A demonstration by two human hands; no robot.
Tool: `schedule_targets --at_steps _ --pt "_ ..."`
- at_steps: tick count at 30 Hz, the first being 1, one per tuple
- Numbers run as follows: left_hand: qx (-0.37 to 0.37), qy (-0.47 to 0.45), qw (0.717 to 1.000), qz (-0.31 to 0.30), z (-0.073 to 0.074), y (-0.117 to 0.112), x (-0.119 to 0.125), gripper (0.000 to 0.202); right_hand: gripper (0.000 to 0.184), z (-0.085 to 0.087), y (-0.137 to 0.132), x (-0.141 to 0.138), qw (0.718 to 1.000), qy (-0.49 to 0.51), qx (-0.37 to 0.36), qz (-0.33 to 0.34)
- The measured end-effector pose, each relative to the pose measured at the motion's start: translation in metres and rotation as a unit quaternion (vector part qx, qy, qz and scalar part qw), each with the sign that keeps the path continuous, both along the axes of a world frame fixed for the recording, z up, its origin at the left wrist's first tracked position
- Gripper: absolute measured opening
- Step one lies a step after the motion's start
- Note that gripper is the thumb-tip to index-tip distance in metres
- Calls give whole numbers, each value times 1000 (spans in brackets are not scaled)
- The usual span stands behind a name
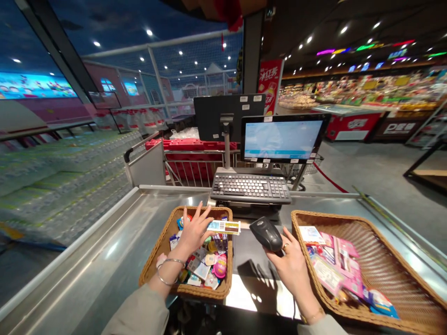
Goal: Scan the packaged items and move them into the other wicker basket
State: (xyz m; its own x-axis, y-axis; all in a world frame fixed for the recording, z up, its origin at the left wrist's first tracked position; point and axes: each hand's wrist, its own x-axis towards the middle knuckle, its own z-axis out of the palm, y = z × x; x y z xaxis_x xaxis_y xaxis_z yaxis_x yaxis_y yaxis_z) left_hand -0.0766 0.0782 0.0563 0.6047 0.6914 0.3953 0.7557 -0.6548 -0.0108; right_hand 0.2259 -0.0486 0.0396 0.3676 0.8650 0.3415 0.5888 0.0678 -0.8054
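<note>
Steel checkout counter (104, 251): hands apart, each gripping something.
Left hand (195, 230) holds barcoded card (223, 227) over wicker basket (153, 260) rim, print unreadable; right hand (288, 265) clamps black barcode scanner (266, 234). Red banner (270, 86), upper centre, reads 冰红茶.

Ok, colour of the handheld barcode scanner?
The barcode scanner in the right hand is black; the head view shows it best.

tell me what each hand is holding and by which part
The left hand pinches a barcoded strip by its left end. The right hand grips a black barcode scanner around its lower end.
</note>
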Motion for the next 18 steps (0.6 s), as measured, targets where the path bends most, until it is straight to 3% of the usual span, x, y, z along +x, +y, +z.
schedule_targets --at_steps 9,18 --pt "14 -28 999 13 -8 -5 27 33 22 -1 -1 -2 1000 -12 -11 23" --pt "19 -57 998 21 -14 -7 45 36 27 7 -4 -8 998 -48 -14 39"
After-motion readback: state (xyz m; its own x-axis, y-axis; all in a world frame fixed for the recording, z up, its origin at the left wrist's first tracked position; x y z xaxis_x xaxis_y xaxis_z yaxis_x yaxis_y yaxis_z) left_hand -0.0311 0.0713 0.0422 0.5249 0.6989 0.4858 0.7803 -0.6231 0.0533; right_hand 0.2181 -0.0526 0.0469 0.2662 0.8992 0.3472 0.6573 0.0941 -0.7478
